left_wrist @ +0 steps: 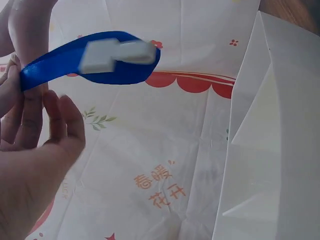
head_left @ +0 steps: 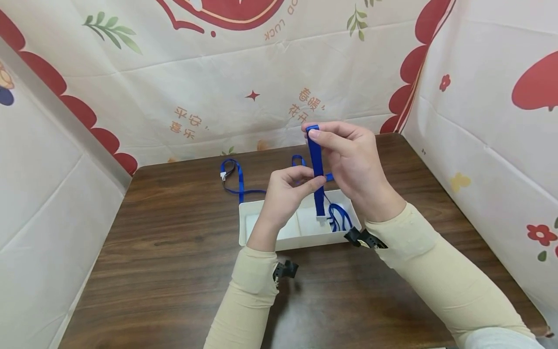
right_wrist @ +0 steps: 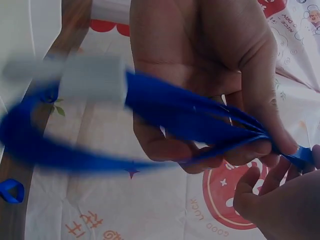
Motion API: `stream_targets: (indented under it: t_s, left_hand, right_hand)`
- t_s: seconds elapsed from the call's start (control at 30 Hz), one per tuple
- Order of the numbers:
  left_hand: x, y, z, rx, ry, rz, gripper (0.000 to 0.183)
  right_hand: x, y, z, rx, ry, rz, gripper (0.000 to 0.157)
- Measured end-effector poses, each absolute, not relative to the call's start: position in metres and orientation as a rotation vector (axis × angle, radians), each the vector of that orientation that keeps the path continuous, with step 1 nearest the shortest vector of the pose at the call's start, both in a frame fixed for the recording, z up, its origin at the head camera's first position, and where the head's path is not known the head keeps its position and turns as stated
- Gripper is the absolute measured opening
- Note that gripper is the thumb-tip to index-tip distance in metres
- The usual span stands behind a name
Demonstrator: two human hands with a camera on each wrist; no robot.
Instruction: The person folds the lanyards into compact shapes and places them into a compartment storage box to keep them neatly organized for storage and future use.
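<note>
A folded blue lanyard (head_left: pixel 318 167) hangs upright over the white box. At its top, the right hand (head_left: pixel 355 160) pinches the fold between thumb and fingers. Lower down, the left hand (head_left: pixel 285 194) pinches the same strap with thumb and index finger. A white plastic clip (head_left: pixel 321 218) dangles at the lower end; both wrist views show it blurred, beside an open loop of strap. Below the hands stands the white box (head_left: pixel 279 244), with dividers inside. Another bundle of blue lanyard (head_left: pixel 339 215) lies coiled in its right compartment.
Behind the box, a loose blue lanyard (head_left: pixel 241 182) with a white clip (head_left: pixel 224 175) lies on the brown wooden table (head_left: pixel 165 242). More blue strap (head_left: pixel 298 159) shows behind the hands. Printed cloth walls (head_left: pixel 244 68) enclose the table at the back and both sides.
</note>
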State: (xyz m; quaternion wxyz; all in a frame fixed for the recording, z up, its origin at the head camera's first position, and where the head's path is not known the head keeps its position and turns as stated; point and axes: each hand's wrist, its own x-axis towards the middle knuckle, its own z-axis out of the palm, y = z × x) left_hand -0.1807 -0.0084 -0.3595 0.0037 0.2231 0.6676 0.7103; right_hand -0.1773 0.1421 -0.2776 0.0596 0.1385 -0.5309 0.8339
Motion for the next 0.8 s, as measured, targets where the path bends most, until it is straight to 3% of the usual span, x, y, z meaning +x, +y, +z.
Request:
stream_targets:
  t_s: [0.17,0.37,0.57,0.8]
  left_hand:
    - [-0.178,-0.011,-0.356,0.728,2.162,2.226,0.014]
    - [-0.174,-0.017,-0.35,0.724,2.225,2.274,0.014]
    - [-0.17,-0.023,-0.343,0.692,2.227,2.321,0.014]
    - [-0.168,-0.026,-0.336,0.734,2.221,2.395,0.013]
  right_hand:
    - [-0.175,0.144,-0.276,0.446,-1.695,2.511,0.013]
    - [-0.158,0.154,-0.286,0.396,-2.129,1.986,0.03]
    - [-0.145,0.174,-0.327,0.571,-2.218,1.479,0.02]
    - [-0.125,0.185,-0.379,0.804,-2.285,1.103,0.035]
